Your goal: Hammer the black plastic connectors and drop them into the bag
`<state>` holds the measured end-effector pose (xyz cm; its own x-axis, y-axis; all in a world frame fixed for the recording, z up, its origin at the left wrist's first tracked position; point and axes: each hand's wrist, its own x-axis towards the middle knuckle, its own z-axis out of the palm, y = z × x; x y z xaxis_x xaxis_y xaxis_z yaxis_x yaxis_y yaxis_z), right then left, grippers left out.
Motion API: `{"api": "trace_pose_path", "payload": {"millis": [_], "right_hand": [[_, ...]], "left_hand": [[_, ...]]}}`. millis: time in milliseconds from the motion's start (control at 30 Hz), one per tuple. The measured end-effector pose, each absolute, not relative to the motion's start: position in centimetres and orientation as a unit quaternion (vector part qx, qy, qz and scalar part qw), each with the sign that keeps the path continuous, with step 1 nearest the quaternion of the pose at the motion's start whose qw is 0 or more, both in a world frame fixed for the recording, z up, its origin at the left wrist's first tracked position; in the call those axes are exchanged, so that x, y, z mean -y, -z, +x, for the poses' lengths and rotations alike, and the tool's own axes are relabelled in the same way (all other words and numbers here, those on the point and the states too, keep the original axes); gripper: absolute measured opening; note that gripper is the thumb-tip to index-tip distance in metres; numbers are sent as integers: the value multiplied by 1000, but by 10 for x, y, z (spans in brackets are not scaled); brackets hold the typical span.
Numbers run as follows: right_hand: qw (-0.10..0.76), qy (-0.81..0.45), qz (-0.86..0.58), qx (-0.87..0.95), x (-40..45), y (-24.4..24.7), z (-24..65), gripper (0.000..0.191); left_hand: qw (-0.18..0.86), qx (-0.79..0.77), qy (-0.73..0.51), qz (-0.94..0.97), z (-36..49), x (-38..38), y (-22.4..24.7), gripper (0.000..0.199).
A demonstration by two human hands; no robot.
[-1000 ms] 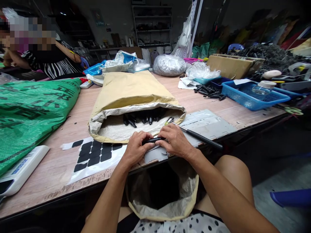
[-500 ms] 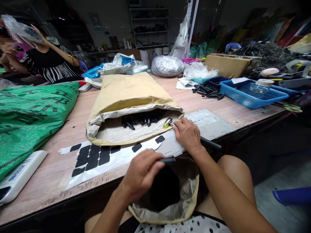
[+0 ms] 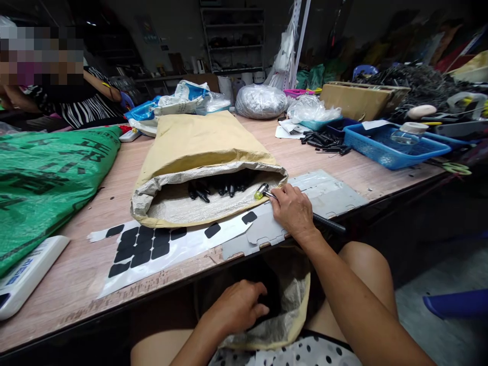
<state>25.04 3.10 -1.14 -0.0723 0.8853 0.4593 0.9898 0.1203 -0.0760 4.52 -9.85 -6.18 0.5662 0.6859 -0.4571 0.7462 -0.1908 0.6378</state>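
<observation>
My right hand is closed on a small hammer near its head, at the mouth of the yellow paper sack on the table. The hammer's metal head with a translucent yellow face shows past my fingers, and its black handle sticks out to the right. My left hand reaches over the open sack in my lap, thumb and fingers apart, holding nothing that shows. Several black tubular pieces lie inside the yellow sack on the table. The depth of the lap sack is dark.
A white sheet with black stickers lies before the sack, beside a grey board. Left are a green woven sack and a white device. Right are black parts and a blue basket. A person sits across.
My left hand has let go of a short black piece and moved down over the lap sack. My right hand stays on the hammer. The person opposite has lowered a raised arm.
</observation>
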Motion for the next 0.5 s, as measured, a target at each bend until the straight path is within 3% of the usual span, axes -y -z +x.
{"api": "trace_pose_path", "payload": {"millis": [100, 167, 267, 333, 367, 500], "right_hand": [[201, 128, -652, 720, -31, 12, 251, 22], [200, 126, -653, 720, -31, 12, 250, 22], [201, 121, -656, 717, -31, 12, 250, 22], [205, 120, -657, 715, -32, 12, 250, 22], [208, 119, -657, 715, -31, 12, 250, 22], [212, 117, -656, 714, -31, 11, 250, 21]], "left_hand": [[495, -397, -64, 771, 33, 78, -1, 26], [485, -452, -155, 733, 14, 48, -33, 32], [281, -658, -308, 627, -24, -11, -53, 34], [108, -784, -305, 530, -46, -49, -51, 29], [71, -811, -282, 507, -54, -65, -48, 28], [56, -841, -193, 502, -62, -97, -31, 30]]}}
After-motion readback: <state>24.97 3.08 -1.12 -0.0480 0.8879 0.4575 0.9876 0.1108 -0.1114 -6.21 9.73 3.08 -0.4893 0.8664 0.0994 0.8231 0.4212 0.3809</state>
